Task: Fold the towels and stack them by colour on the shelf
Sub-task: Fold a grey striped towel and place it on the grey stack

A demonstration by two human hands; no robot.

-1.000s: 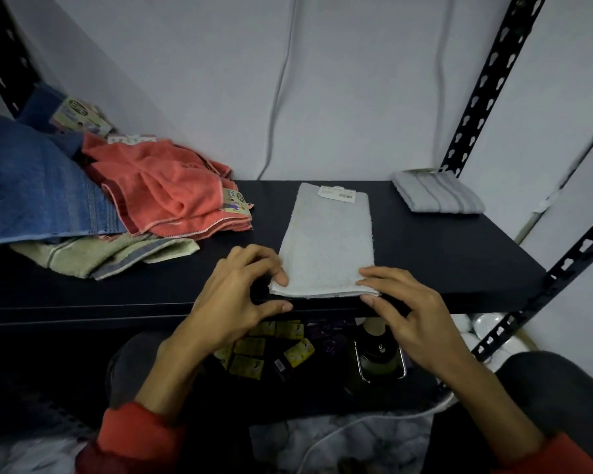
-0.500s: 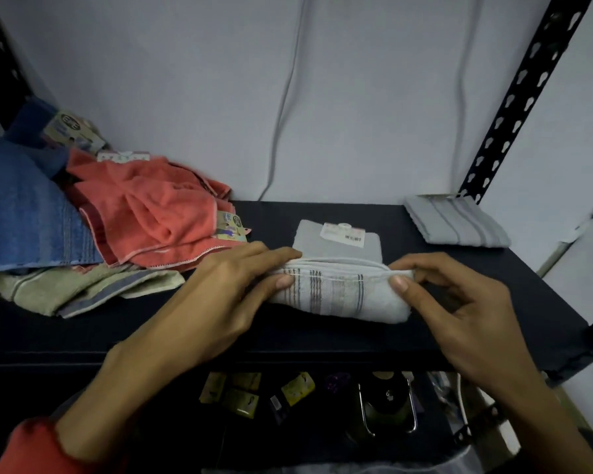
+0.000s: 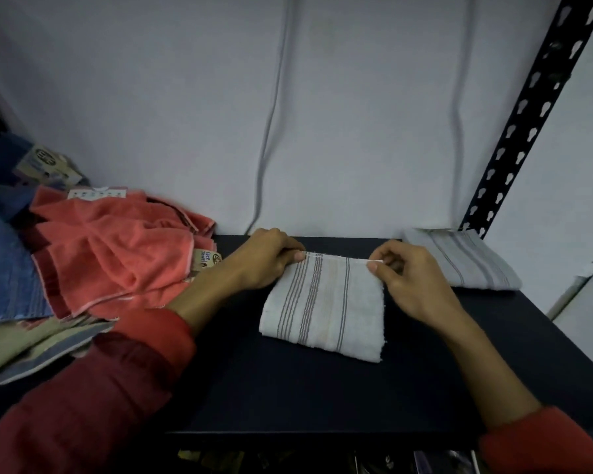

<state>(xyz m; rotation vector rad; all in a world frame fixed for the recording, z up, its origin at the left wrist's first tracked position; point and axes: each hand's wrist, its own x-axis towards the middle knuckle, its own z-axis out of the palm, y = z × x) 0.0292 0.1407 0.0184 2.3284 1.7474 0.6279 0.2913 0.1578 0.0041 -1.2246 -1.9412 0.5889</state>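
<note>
Towel in white with stripes lay folded in the middle of the dark shelf. The left hand and the right hand pinched its far corners. A folded grey towel sat at far right; orange towels and a blue towel were piled left.

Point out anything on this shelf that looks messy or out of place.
The left end: a coral towel lies crumpled on a blue towel and a beige-green one, colours mixed, none folded. The striped white towel under both hands and the grey folded one at the right look neat.
</note>
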